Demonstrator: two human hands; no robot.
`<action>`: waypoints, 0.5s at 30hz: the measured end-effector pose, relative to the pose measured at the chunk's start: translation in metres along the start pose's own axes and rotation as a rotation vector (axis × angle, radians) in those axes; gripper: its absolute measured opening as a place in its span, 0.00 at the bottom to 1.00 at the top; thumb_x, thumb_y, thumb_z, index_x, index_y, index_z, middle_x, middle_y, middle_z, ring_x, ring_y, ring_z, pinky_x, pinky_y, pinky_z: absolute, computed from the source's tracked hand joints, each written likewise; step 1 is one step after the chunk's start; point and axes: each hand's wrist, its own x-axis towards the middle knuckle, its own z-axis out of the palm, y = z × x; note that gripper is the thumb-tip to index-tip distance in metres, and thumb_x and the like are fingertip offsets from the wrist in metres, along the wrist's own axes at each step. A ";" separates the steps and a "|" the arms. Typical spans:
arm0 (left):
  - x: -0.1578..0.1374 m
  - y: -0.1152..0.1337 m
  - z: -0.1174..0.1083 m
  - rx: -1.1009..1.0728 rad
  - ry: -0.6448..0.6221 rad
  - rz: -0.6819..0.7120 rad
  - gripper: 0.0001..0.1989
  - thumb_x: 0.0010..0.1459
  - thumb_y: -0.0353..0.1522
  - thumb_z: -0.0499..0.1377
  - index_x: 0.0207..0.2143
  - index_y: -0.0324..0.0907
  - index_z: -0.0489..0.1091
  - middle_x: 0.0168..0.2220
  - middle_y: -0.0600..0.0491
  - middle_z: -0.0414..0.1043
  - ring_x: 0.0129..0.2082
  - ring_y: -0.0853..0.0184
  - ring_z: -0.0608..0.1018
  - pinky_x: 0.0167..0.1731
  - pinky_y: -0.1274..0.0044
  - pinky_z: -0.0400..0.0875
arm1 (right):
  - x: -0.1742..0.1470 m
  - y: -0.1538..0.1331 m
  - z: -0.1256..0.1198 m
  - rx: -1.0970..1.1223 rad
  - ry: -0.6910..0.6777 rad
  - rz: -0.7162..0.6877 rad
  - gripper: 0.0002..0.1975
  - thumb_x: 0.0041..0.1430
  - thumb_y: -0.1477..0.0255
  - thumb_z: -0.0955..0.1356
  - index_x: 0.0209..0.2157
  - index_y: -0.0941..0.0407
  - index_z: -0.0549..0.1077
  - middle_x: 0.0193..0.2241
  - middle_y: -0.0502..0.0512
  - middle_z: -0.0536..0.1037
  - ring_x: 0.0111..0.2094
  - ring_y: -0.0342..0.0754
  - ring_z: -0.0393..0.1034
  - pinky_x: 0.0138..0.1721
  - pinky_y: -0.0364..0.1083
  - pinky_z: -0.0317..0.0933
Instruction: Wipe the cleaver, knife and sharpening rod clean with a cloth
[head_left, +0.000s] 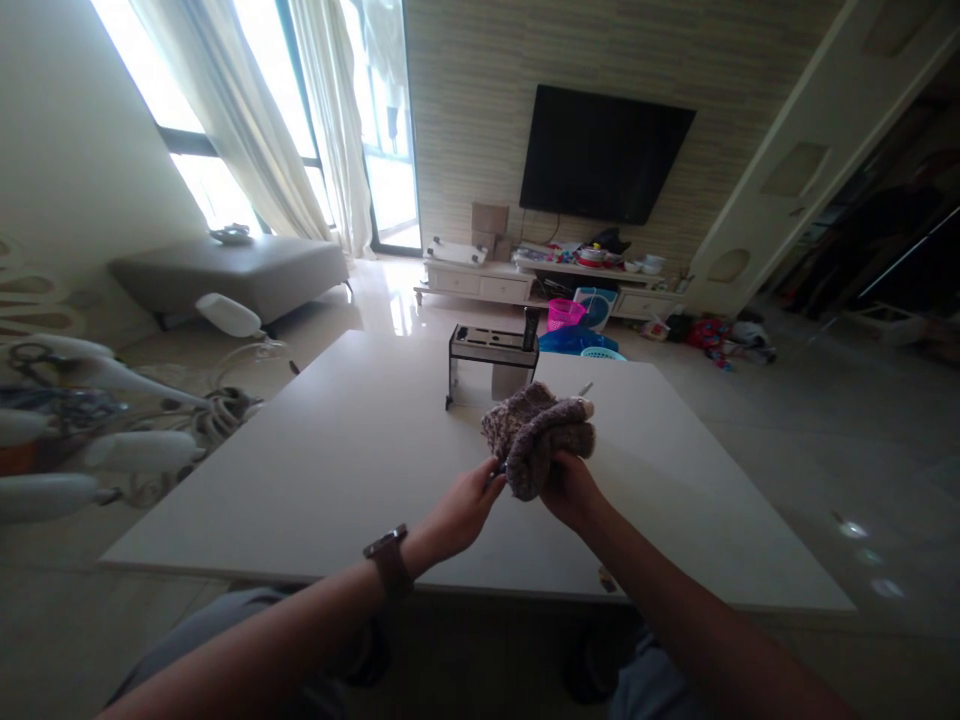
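My left hand (466, 505), with a watch on its wrist, is closed around the dark handle of what looks like a knife (586, 389). Its narrow pale tip pokes out past a fuzzy brown cloth (534, 440), while the rest of the blade is hidden by the folds. From below, my right hand (571, 488) grips that bunched cloth, its fingers partly covered. Both hands are above the white table (360, 450). Just beyond the cloth stands a black-and-grey knife rack (491, 345) with slots in its top and one dark handle (530, 327) upright at its right end.
A small dark and yellowish item (607, 579) lies at the table's near edge. White chairs or padded arms (142, 450) crowd the left side. Beyond the table are a pink basket (564, 313), a low cabinet (472, 280) and a grey bench (232, 275).
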 end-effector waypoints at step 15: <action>-0.010 0.008 0.009 0.047 -0.034 0.051 0.14 0.71 0.42 0.51 0.47 0.46 0.71 0.38 0.48 0.78 0.34 0.61 0.76 0.35 0.74 0.63 | 0.001 0.004 0.007 0.057 0.165 -0.047 0.18 0.49 0.73 0.79 0.43 0.53 0.79 0.41 0.52 0.86 0.48 0.53 0.80 0.56 0.54 0.72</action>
